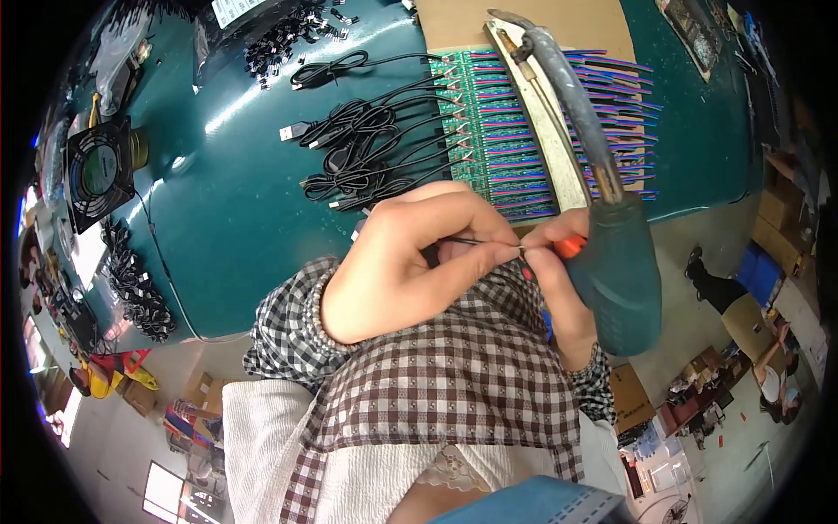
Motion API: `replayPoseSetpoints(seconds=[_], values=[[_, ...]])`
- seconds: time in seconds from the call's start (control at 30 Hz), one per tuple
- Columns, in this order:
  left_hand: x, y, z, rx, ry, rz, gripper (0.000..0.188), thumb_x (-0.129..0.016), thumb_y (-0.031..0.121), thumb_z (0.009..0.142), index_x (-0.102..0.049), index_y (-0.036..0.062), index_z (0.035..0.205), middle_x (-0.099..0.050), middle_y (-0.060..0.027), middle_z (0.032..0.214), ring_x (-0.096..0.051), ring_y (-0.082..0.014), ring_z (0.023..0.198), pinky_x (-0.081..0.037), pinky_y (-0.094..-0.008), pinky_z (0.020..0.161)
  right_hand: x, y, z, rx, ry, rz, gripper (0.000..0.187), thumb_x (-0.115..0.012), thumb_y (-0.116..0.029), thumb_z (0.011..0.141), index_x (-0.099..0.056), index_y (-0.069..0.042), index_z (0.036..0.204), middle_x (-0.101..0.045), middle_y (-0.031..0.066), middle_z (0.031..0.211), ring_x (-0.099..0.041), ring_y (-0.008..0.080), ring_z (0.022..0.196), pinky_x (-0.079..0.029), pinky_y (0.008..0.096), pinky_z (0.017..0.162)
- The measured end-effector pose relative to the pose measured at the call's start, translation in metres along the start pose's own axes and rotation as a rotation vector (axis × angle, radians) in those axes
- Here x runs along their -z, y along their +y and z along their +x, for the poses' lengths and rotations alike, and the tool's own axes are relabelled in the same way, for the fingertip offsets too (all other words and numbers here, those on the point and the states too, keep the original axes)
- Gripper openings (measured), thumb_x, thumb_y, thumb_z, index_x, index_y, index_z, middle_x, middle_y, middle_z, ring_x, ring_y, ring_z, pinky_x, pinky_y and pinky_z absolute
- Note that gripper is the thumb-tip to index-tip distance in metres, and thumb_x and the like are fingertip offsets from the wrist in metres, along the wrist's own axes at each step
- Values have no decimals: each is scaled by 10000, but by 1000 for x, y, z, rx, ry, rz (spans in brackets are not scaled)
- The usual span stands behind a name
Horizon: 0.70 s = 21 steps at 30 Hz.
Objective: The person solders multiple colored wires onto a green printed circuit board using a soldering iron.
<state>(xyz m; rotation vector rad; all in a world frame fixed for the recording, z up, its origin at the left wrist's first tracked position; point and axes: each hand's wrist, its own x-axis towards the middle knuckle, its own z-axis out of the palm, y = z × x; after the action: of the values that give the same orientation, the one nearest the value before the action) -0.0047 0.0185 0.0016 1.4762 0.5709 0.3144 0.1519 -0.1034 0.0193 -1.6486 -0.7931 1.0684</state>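
My left hand is closed, pinching a thin black cable between thumb and forefinger. Its tip meets the fingertips of my right hand, which are pinched on the fine end of that cable. A small red bit shows just below the fingertips. In front of my right hand, nearer the camera, a soldering iron with a teal handle hides part of the palm; whether the hand touches it I cannot tell. Beyond the hands lies a row of green circuit boards, with black USB cables to the left and coloured wires to the right.
A pale metal bar lies across the boards, which rest on cardboard. At the left of the green table stand a black fan and bundled cables. Small black parts are heaped at the back. A person is at the right.
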Motion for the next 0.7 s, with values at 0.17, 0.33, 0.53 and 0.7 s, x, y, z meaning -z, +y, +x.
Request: replayPoseSetpoints(seconds=[0.17,0.33,0.53,0.7], values=[[-5,4,-8,290,-53,-383,125,-645,-44,868,-631,-43,992,-665,-75,923,-626,-103,881,-513,-241,767,-9,-1,7,-7,62,-9,203,-694,56,806,-581,-18,957,-625,41,876,-630,111,762,-509,252,659],[-10,-3,-9,238,4,-395,113,-617,-50,887,-605,-40,999,-648,-67,962,-616,-91,905,-509,-227,776,-21,-3,1,-58,240,220,255,-676,48,824,-553,-25,1034,-620,33,876,-613,108,787,-497,250,717],[-17,-1,-7,246,89,-373,75,-607,-50,887,-587,-32,958,-613,-48,935,-582,-61,846,-480,-196,733,-13,5,-5,-43,102,-24,266,-671,52,826,-540,-26,1044,-615,62,931,-621,130,812,-498,264,746],[-8,-3,-5,293,208,-230,89,-604,-68,857,-599,-14,927,-618,-14,875,-541,-12,780,-424,-146,648,-4,14,-23,68,71,-113,245,-637,61,842,-523,-29,1040,-595,85,947,-626,158,841,-502,281,757]])
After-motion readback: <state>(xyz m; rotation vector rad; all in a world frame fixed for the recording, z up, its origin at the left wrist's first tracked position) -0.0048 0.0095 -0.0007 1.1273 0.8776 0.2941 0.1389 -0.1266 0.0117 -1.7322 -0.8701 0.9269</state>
